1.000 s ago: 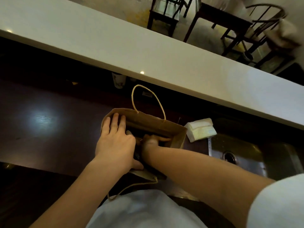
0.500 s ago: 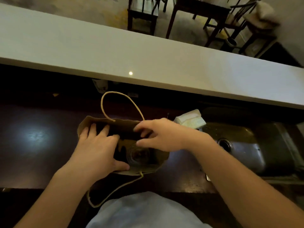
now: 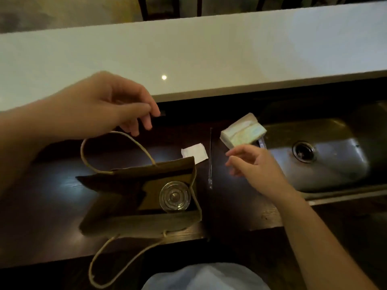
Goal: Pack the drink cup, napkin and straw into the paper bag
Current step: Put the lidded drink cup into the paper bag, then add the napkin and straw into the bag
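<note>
- Both hands have left the paper bag (image 3: 146, 197) since the earlier frames: the left hand (image 3: 100, 105), which was pressed on the bag's mouth, now hangs above it, and the right hand (image 3: 251, 164) has pulled out of the bag and swung over toward the sink side.
- Head view: the drink cup (image 3: 174, 196) is already sitting inside the bag, tucked against its right end, lid up.
- The napkin (image 3: 194, 153) lies flat on the dark counter (image 3: 41, 195) just behind the bag's right corner, and the straw (image 3: 210, 158) lies in its wrapper just right of that, between bag and right hand.
- Left hand is loose, fingers curled, holding nothing. Right hand is also empty, fingers half spread, near a tissue pack (image 3: 243, 132) by the sink (image 3: 324, 164).
- Looks like the napkin or straw pickup is next. Probably best to pinch the napkin by an edge, since it's lying flat, and slide it down beside the cup without knocking it.
- The bag's left side sags, so steadying the rim with the left hand should help.
</note>
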`<state>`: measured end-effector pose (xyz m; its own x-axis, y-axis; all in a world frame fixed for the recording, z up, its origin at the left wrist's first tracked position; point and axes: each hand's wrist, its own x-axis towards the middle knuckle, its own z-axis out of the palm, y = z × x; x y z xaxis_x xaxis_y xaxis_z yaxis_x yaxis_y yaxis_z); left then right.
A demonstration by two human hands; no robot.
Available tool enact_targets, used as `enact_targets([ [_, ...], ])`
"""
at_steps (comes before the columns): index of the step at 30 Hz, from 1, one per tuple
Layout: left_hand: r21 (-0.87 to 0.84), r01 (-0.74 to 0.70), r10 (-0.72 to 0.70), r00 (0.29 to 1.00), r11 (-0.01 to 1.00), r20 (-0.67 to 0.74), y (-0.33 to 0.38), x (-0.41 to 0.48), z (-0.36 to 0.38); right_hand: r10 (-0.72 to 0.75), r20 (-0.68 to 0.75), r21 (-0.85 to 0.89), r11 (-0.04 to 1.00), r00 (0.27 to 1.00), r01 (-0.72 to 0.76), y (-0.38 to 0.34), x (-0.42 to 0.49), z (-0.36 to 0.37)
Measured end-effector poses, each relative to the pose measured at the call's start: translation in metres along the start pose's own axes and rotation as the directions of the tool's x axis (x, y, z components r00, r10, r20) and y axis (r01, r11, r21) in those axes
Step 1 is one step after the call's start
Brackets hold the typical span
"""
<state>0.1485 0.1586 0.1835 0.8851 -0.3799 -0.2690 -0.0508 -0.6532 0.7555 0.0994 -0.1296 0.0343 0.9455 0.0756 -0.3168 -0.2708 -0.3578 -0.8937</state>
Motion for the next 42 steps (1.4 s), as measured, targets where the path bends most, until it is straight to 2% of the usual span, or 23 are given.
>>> enact_targets([
  [3,0.273,0.041,-0.097,0.975,0.961,0.198,-0.034,0.052,0.017,0.127,-0.028,-0.078,0.989,0.992,-0.129,0.030,0.015,0.020],
  [5,0.348,0.029,-0.152,0.931,0.937,0.331,-0.054,0.086,0.036,0.204,-0.075,-0.096,0.973,0.976,-0.210,0.054,0.025,0.035],
  [10,0.555,-0.113,-0.170,0.885,0.824,0.433,-0.110,0.146,0.093,0.315,-0.181,-0.102,0.936,0.932,-0.336,0.087,0.047,0.075],
  [14,0.640,-0.194,-0.145,0.888,0.744,0.437,-0.154,0.176,0.124,0.319,-0.305,-0.156,0.913,0.897,-0.378,0.089,0.063,0.102],
  [19,0.603,-0.132,-0.150,0.906,0.787,0.395,-0.182,0.192,0.158,0.404,-0.405,-0.173,0.847,0.820,-0.503,0.103,0.073,0.128],
  [22,0.561,-0.140,-0.104,0.919,0.816,0.381,-0.192,0.188,0.174,0.387,-0.465,-0.203,0.829,0.796,-0.521,0.107,0.071,0.136],
  [24,0.562,-0.159,-0.067,0.931,0.812,0.360,-0.195,0.185,0.181,0.413,-0.451,-0.230,0.803,0.791,-0.550,0.108,0.071,0.139],
  [26,0.607,-0.154,-0.048,0.952,0.780,0.304,-0.196,0.184,0.184,0.470,-0.376,-0.228,0.788,0.799,-0.571,0.106,0.070,0.140],
  [28,0.629,-0.143,-0.032,0.966,0.764,0.258,-0.194,0.182,0.185,0.487,-0.304,-0.178,0.815,0.819,-0.551,0.099,0.066,0.137],
  [30,0.564,-0.131,-0.028,0.964,0.815,0.265,-0.189,0.178,0.179,0.462,-0.286,-0.099,0.857,0.839,-0.506,0.087,0.058,0.129],
  [33,0.354,-0.038,-0.083,0.943,0.935,0.322,-0.175,0.167,0.157,0.429,-0.294,-0.020,0.891,0.854,-0.455,0.063,0.041,0.110],
  [35,0.237,0.041,-0.120,0.937,0.971,0.329,-0.163,0.155,0.135,0.382,-0.300,0.044,0.921,0.874,-0.388,0.047,0.029,0.095],
  [37,0.107,0.114,-0.142,0.938,0.988,0.316,-0.145,0.134,0.106,0.342,-0.264,0.186,0.935,0.902,-0.300,0.023,0.013,0.077],
  [40,-0.048,0.173,-0.152,0.943,0.984,0.296,-0.113,0.093,0.057,0.185,-0.153,0.366,0.923,0.971,-0.118,-0.018,-0.008,0.051],
  [42,-0.029,0.166,-0.157,0.967,0.986,0.203,-0.091,0.062,0.028,0.038,-0.089,0.436,0.900,0.995,0.004,-0.041,-0.019,0.040],
])
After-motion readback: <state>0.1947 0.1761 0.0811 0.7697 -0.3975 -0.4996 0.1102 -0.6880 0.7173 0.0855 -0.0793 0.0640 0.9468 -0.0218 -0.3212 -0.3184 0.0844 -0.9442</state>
